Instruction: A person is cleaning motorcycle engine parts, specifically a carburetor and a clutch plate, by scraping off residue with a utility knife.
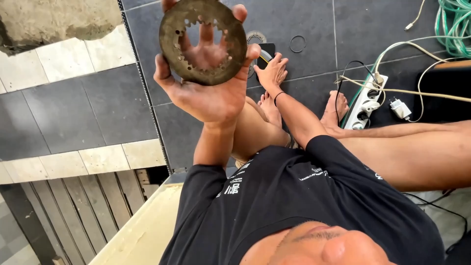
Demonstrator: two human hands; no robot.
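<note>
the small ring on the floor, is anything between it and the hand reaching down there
Nothing visible. The right hand rests on a dark flat object; bare dark tile lies between it and the thin ring. The left hand holds the toothed disc higher up.

A dark tiled floor (98, 113) is carrying everything. Lying on it at upper centre are a thin ring (297, 43) and a small toothed disc (255, 37); at right, a white power strip (367, 103), a charger (400, 108) and green cables (454, 24).
</note>
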